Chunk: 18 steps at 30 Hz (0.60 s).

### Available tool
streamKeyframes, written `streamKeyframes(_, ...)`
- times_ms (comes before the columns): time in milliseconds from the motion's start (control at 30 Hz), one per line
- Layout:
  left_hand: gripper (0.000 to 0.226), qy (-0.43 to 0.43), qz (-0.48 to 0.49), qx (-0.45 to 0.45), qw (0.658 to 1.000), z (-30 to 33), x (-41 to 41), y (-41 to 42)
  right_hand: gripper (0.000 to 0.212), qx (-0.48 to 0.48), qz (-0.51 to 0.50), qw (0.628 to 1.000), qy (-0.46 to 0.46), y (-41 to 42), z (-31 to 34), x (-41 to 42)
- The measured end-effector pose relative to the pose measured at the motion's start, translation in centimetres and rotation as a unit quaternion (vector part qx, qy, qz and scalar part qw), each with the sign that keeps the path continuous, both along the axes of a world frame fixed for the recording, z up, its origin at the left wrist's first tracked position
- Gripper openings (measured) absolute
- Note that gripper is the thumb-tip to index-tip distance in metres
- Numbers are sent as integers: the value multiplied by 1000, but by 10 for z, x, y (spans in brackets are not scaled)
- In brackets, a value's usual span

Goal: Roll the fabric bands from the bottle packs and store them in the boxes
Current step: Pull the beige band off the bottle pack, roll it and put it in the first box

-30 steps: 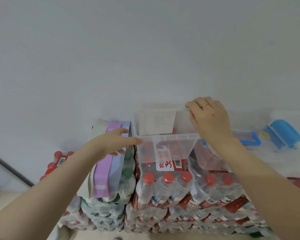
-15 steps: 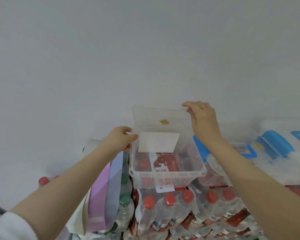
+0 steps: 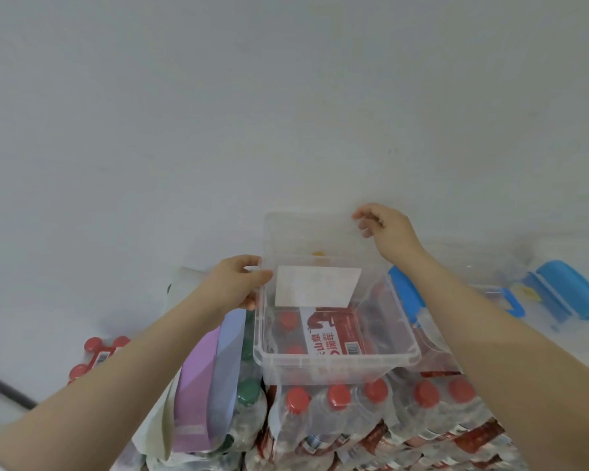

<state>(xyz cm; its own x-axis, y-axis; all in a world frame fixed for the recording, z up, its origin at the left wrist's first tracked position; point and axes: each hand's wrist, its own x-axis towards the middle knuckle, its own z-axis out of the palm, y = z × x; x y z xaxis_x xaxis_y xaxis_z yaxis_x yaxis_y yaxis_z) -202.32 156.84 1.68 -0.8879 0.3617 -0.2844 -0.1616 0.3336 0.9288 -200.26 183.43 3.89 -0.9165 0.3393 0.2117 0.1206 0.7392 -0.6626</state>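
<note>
Left hand [image 3: 233,283] fingers curled on clear box [image 3: 337,365] rim; right hand [image 3: 388,232] fingers pinching its raised lid [image 3: 306,232].

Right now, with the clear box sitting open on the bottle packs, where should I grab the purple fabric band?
Take the purple fabric band by its lower end, from the near side. It drapes flat over the green-capped pack, and the left hand covers its top by the clear box.

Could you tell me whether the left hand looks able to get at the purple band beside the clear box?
Probably yes. The left hand grips the clear box at its left wall, and the purple band lies draped over the bottles just below it, with nothing covering it.
</note>
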Motion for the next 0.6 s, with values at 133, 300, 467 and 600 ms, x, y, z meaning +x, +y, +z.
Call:
streamKeyframes(133,39,32,18,-18,999,-5,-1,6,26,155,-7,986,-63,-1,-7,-4)
streamKeyframes(300,36,49,46,-27,997,-5,7,3,25,217,-18,976,26,-22,8,11)
streamKeyframes(467,27,104,134,-22,985,-14,14,-36,16,54,124,990,49,-90,39,17)
streamKeyframes(600,21,125,178,-71,973,-29,11,-93,21,-27,198,978,52,-164,61,23)
